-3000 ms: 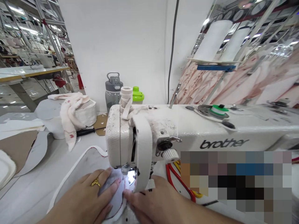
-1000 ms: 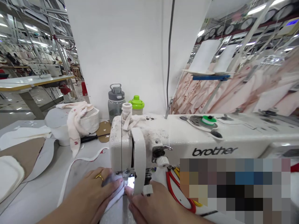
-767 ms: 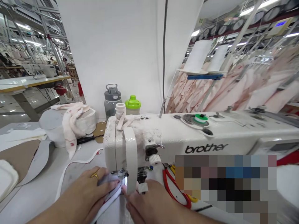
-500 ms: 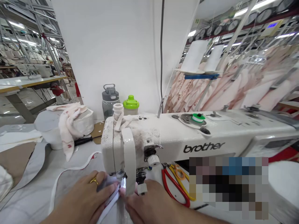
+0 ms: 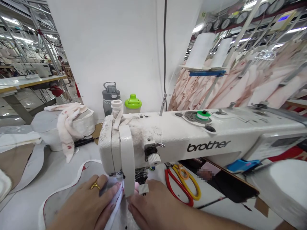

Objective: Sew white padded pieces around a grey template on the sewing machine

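Observation:
A white sewing machine (image 5: 172, 137) marked "brother" spans the view. Grey fabric with white edging (image 5: 64, 188) lies at its left and runs under the needle area. My left hand (image 5: 88, 201), with a gold ring, pinches a fold of this fabric just left of the needle, thumb and index finger together. On the right of the presser area, my right hand (image 5: 153, 201) rests low with its fingers bent against the work; its fingertips are partly hidden behind the machine head, and what they hold cannot be made out.
Red-handled scissors (image 5: 178, 187) and yellow-handled scissors (image 5: 192, 185) lie right of my right hand. A screwdriver (image 5: 83, 141), fabric rolls (image 5: 83, 124), a grey bottle (image 5: 110, 95) and a green-lidded cup (image 5: 133, 104) stand left and behind. Thread cones (image 5: 201, 49) stand at the back right.
The view has shifted slightly, so the machine appears a little further left and higher. The fabric edging at the left has spread further left and down. Both hands keep nearly the same pose.

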Demonstrator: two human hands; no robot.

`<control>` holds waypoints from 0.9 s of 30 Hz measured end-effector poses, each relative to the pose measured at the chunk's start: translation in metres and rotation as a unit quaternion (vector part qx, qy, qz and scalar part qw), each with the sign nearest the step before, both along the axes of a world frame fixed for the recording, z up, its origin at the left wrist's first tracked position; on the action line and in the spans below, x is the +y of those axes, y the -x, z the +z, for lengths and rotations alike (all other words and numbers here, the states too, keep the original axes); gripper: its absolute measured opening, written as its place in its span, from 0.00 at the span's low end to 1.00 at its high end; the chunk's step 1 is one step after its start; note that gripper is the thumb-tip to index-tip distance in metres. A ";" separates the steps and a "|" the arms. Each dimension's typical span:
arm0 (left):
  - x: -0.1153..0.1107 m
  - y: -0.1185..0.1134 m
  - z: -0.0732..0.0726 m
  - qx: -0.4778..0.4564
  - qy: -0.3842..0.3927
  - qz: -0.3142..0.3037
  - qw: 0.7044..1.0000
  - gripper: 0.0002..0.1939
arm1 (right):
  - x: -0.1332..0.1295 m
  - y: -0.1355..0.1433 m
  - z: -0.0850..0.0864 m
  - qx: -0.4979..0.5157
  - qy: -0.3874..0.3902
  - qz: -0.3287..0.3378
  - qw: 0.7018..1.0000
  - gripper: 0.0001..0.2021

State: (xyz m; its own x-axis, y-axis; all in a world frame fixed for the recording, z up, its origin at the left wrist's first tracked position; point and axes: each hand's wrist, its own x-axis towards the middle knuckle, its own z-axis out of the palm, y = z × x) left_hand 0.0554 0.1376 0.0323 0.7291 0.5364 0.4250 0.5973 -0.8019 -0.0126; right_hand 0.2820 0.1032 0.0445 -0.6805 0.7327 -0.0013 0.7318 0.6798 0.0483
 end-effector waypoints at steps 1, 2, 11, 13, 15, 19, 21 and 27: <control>0.000 0.001 0.002 0.003 -0.014 -0.004 1.000 0.15 | 0.000 0.000 0.000 -0.003 0.001 0.006 1.000 0.04; 0.001 0.001 0.004 0.010 -0.030 -0.013 0.999 0.15 | 0.000 0.000 0.001 -0.006 0.005 0.010 1.000 0.03; 0.006 0.006 0.006 0.039 -0.069 -0.055 0.995 0.16 | 0.003 0.000 0.006 -0.031 0.045 0.008 0.998 0.05; 0.004 0.008 -0.001 0.055 -0.047 -0.056 0.996 0.17 | 0.004 0.001 0.006 -0.033 0.065 -0.025 0.997 0.07; 0.002 0.010 -0.011 0.056 -0.011 -0.043 0.997 0.18 | 0.005 0.003 0.008 -0.026 0.072 -0.039 0.996 0.09; -0.002 0.009 -0.022 0.042 0.020 -0.018 0.999 0.19 | 0.002 0.004 0.014 -0.028 0.067 -0.018 0.997 0.08; -0.003 0.005 -0.021 0.050 -0.015 -0.013 0.999 0.18 | 0.002 0.002 0.015 -0.046 0.060 0.003 0.997 0.07; -0.004 0.000 -0.001 0.087 -0.156 -0.038 0.983 0.20 | 0.001 -0.005 0.008 -0.020 0.030 0.060 0.998 0.06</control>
